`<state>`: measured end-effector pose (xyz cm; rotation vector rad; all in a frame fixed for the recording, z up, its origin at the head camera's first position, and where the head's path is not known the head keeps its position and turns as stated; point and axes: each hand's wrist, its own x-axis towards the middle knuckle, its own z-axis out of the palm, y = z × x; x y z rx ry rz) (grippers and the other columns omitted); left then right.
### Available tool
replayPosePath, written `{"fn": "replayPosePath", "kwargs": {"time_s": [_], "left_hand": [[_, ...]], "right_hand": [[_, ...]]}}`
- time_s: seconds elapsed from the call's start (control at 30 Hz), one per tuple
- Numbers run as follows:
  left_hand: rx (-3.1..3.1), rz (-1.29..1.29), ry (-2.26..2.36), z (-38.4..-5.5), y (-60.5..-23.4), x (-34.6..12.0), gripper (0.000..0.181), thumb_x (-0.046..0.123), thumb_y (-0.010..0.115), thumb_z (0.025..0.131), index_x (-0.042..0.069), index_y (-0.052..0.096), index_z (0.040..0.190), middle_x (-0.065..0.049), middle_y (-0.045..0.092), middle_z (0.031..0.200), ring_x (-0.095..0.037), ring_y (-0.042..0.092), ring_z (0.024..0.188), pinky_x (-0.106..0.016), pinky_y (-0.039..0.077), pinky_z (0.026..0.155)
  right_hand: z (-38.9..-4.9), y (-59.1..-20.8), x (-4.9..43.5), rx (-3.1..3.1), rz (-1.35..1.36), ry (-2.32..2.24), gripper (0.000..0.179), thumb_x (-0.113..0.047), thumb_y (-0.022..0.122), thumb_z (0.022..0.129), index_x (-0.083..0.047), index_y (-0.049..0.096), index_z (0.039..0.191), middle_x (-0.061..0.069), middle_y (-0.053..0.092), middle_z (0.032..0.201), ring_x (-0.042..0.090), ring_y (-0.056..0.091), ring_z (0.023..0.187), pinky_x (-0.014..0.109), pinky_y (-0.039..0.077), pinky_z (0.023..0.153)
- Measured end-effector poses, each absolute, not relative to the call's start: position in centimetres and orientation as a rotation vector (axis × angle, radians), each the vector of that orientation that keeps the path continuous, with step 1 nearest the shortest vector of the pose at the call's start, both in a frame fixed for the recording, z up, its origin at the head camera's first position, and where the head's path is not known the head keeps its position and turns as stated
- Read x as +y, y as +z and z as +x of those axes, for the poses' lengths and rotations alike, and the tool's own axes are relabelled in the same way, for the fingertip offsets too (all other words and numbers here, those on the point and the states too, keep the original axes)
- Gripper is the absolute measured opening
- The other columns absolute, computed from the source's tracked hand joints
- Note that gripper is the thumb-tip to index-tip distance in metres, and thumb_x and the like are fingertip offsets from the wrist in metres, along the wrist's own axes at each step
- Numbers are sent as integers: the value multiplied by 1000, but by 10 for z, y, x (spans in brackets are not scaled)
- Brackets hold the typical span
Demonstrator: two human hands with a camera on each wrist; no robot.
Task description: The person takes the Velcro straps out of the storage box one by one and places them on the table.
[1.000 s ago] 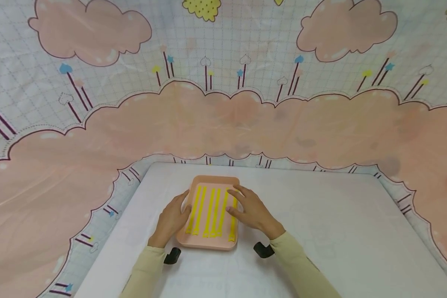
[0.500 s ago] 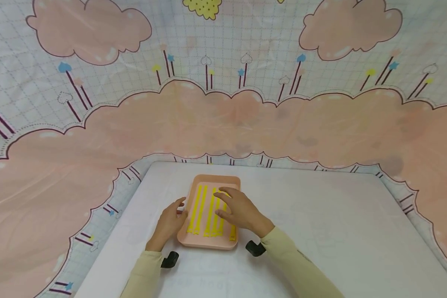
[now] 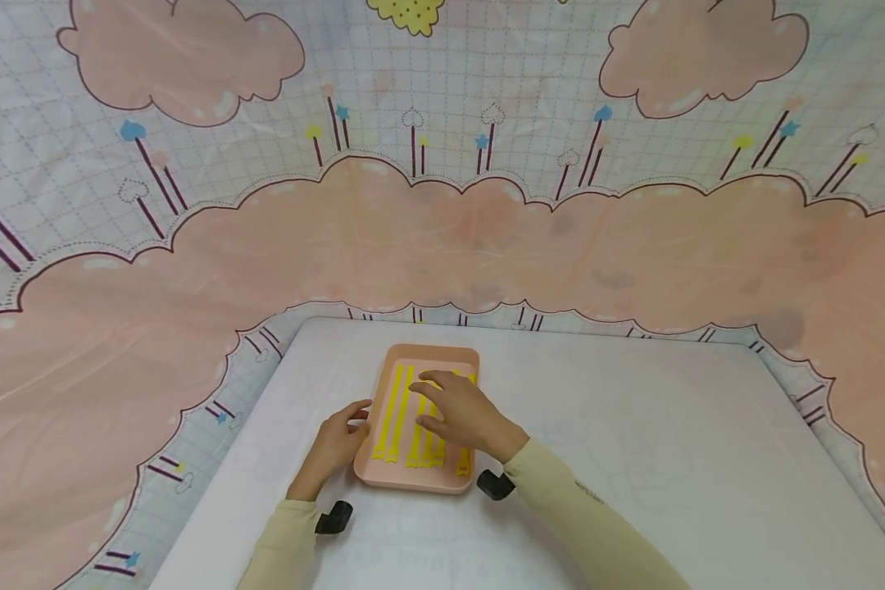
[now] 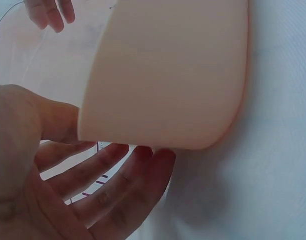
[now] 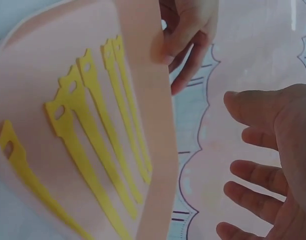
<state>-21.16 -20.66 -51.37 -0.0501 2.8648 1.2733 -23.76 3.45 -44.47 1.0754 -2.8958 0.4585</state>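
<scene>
A shallow peach-coloured tray (image 3: 413,478) lies lengthwise on the table. Inside it are several flat yellow strips (image 3: 389,414), each with a notched end and a small hole, as the right wrist view shows. My left hand (image 3: 335,442) grips the tray's left side loosely, thumb at the rim (image 5: 162,100) and fingers against the outer wall. In the left wrist view its fingertips meet the tray's edge. Over the strips hovers my right hand (image 3: 466,414), fingers spread and slightly bent, holding nothing. It hides part of the middle and right-hand strips.
The white table (image 3: 634,442) extends to the right of the tray. Black wrist cameras hang below the left wrist (image 3: 334,518) and the right wrist (image 3: 495,485). A patterned cloth backdrop (image 3: 442,238) stands behind and around the table.
My right hand has left the tray's right rim and moved left over the strips. My left hand has slid slightly nearer along the left side. The strips lie as before.
</scene>
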Motion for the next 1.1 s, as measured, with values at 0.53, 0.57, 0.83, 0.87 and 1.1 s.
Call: {"fn": "replayPosePath", "kwargs": {"time_s": [0.53,0.57,0.83,0.87,1.1], "left_hand": [[2781,-119,1358,-213,-510,-205,43,9,58,95,8,55,138,-23,64,126,-30,68,96,-37,57,76],[2781,-119,1359,-213,-509,-205,43,8,58,95,7,55,137,-23,64,126,-30,68,96,-37,57,76],[2723,-137,1441,-212,-512,-208,43,9,58,95,8,55,138,-24,62,128,-32,68,101,-34,58,74],[2712,-139,1457,-212,-512,-209,43,9,58,95,9,56,138,-24,62,128,-32,68,102,-33,57,73],[2712,-132,1466,-212,-513,-210,43,9,58,95,9,56,138,-22,63,128,-33,67,105,-36,57,80]], "right_hand": [[-254,-431,2,-2788,1231,336,40,-31,68,93,-22,61,131,1,59,134,20,57,123,39,50,100],[-255,-432,0,-2789,1234,336,40,-31,68,93,-21,61,130,1,59,133,19,57,122,39,50,100],[-266,-442,-14,-2824,1238,374,34,-26,70,92,-21,64,125,1,61,130,19,59,115,37,51,98],[-267,-444,-15,-2831,1231,369,34,-27,70,92,-21,65,125,0,61,130,19,60,115,37,51,98],[-277,-461,-23,-2915,1194,343,30,-27,68,93,-25,67,123,-3,62,132,19,58,120,41,50,100]]}}
